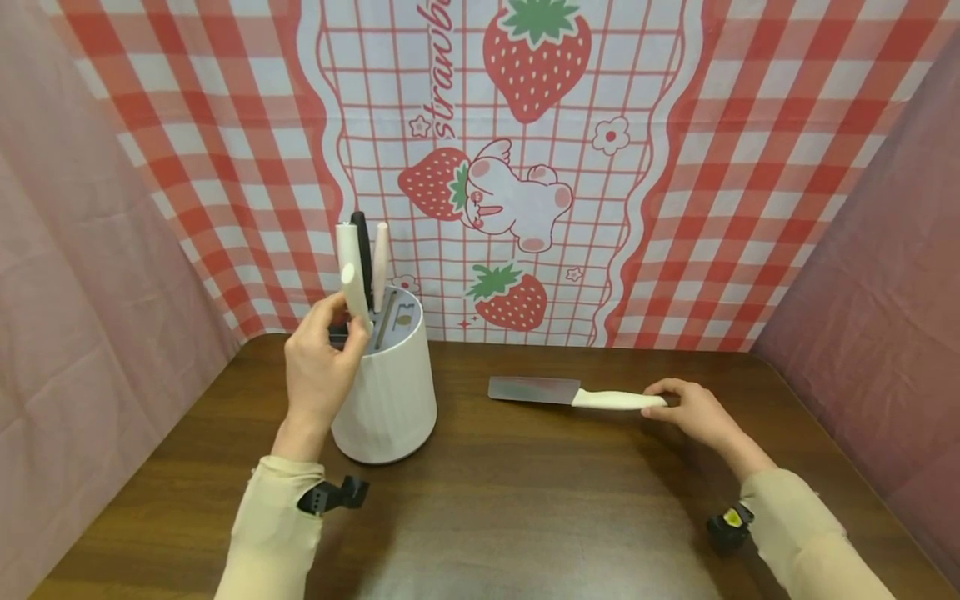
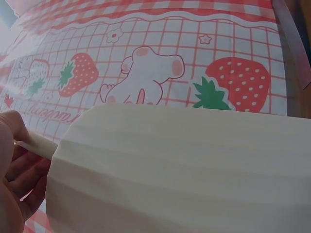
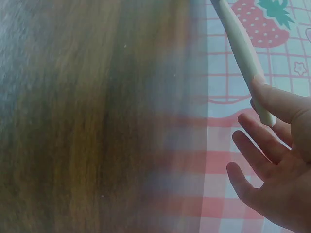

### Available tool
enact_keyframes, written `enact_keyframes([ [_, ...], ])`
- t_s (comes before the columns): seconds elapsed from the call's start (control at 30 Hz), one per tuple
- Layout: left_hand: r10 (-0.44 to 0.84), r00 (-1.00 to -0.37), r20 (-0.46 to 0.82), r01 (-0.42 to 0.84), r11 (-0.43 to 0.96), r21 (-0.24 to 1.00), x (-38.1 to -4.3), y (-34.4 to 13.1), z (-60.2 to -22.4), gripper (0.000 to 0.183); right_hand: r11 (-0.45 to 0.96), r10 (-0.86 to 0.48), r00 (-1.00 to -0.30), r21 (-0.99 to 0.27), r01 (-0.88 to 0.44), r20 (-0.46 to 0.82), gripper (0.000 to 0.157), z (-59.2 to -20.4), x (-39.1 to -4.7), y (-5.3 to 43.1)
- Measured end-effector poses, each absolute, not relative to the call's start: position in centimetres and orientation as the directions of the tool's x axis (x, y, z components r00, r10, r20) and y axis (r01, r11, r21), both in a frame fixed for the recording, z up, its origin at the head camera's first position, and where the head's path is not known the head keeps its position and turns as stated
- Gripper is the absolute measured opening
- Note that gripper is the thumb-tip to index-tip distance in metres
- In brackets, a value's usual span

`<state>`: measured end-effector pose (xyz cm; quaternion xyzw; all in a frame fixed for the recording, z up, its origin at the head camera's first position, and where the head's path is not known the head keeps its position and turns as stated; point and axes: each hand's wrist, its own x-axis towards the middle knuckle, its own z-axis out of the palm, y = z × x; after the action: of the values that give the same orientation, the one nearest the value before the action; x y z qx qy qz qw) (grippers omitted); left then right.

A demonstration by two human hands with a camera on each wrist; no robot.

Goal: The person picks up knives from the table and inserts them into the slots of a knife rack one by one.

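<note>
A white, ribbed round knife block (image 1: 393,400) stands at left centre in the head view. My left hand (image 1: 322,350) pinches the cream handle (image 1: 354,287) of a knife at the block's top; its blade is hidden. The left wrist view shows that hand (image 2: 19,170) beyond the block's ribbed wall (image 2: 184,165). On the right, my right hand (image 1: 693,408) pinches the handle end of a broad-bladed kitchen knife (image 1: 615,400), thumb on one side and fingertips on the other. Its blade points left, towards the block. In the right wrist view the other fingers (image 3: 250,150) are spread.
Further handles rise from the block: a white one (image 1: 347,246), a black one (image 1: 363,250) and a pale pink one (image 1: 381,258). Slots show in its grey top (image 1: 405,302). Behind the brown wooden table (image 1: 525,500) hangs a strawberry-print cloth (image 1: 600,208); pink curtains (image 1: 870,292) flank it.
</note>
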<state>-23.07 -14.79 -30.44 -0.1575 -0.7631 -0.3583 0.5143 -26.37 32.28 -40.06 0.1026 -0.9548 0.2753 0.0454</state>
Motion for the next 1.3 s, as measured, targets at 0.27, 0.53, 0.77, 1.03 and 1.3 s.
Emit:
enact_keyframes([
  [0.27,-0.152,-0.411,0.899,0.615,0.681,0.397,-23.0,-14.6,-30.5,0.024,0.768,-0.159,-0.974,-0.600,-0.226,0.164,0.032,-39.9,-26.2,32.1],
  [0.53,-0.169,-0.413,0.895,0.624,0.664,0.413,-23.0,-14.5,-30.9,0.025,0.660,-0.135,-0.978,-0.722,-0.210,0.161,0.038,-39.9,-26.0,31.8],
  [0.77,-0.204,-0.382,0.901,0.639,0.646,0.417,-23.0,-14.4,-31.1,0.024,0.533,-0.126,-0.967,-0.807,-0.254,0.221,0.035,-39.8,-26.0,31.1],
  [1.03,-0.210,-0.410,0.888,0.632,0.636,0.442,-22.8,-14.5,-31.4,0.021,0.415,-0.124,-0.944,-0.848,-0.329,0.306,0.028,-39.4,-25.9,30.1],
  [1.3,-0.219,-0.395,0.892,0.642,0.629,0.439,-22.4,-14.5,-31.3,0.021,0.316,-0.114,-0.907,-0.851,-0.420,0.406,0.023,-38.8,-25.9,29.1],
])
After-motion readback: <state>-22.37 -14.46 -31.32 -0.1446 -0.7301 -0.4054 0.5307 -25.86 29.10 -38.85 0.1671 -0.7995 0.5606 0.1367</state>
